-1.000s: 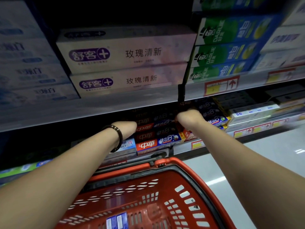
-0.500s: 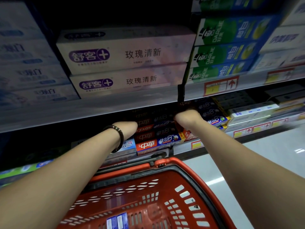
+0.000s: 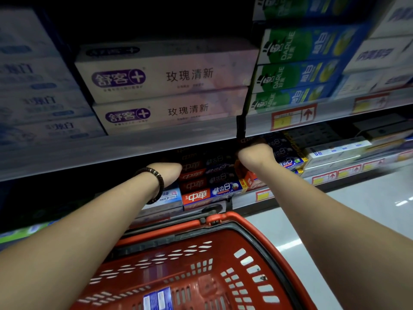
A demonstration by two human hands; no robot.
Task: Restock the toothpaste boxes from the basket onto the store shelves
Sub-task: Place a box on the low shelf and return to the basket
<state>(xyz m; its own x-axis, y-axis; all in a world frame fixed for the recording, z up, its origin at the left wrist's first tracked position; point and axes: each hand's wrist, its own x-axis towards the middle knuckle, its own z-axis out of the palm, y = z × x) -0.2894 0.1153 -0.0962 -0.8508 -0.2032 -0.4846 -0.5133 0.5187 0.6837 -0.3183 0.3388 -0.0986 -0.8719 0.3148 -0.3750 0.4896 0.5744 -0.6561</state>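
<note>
A stack of red-and-blue toothpaste boxes [image 3: 210,191] lies on the lower shelf, under the edge of the shelf above. My left hand [image 3: 171,172], with a beaded bracelet on its wrist, is at the left end of the stack. My right hand [image 3: 256,154] is at the upper right end. The fingers of both hands are hidden in the dark behind the boxes. The red basket [image 3: 225,221] sits below my arms, with a blue-and-white box [image 3: 156,298] lying in its bottom.
White boxes with a purple logo [image 3: 169,77] and green-and-blue boxes [image 3: 299,74] fill the upper shelf [image 3: 111,153]. More boxes [image 3: 330,151] line the lower shelf to the right. Pale floor [image 3: 357,209] shows at the right.
My right hand has crept slightly upward and deeper under the shelf. My left hand and the basket have hardly moved.
</note>
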